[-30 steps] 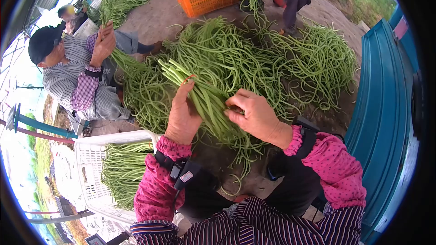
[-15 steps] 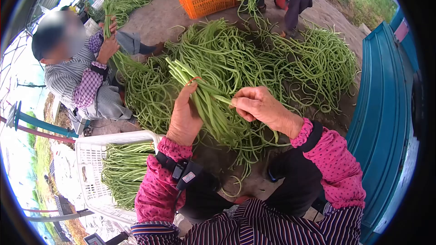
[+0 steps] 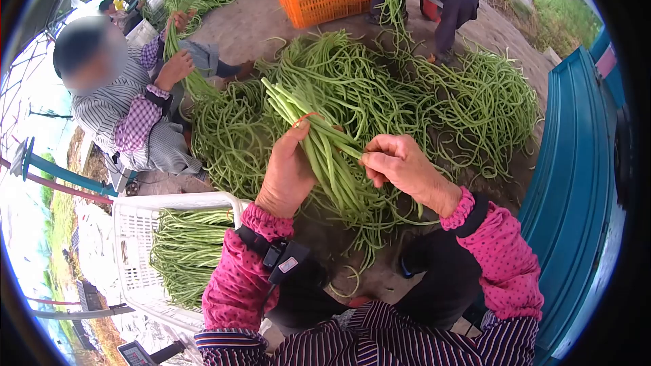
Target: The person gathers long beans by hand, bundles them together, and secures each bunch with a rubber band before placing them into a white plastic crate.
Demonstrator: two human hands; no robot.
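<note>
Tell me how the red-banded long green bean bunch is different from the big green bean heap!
The bunch is small; the heap is big. The bunch has a red band; the heap lies loose and tangled. The left hand holds the bunch; the heap rests on the ground. Both are long green beans.

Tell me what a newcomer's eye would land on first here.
Probably the big heap of long green beans sprawled across the middle, with the red-banded bundle in the left hand before it. Next, likely, the bright orange crate at the top, beyond the heap, and the pink dotted sleeves below.
</note>
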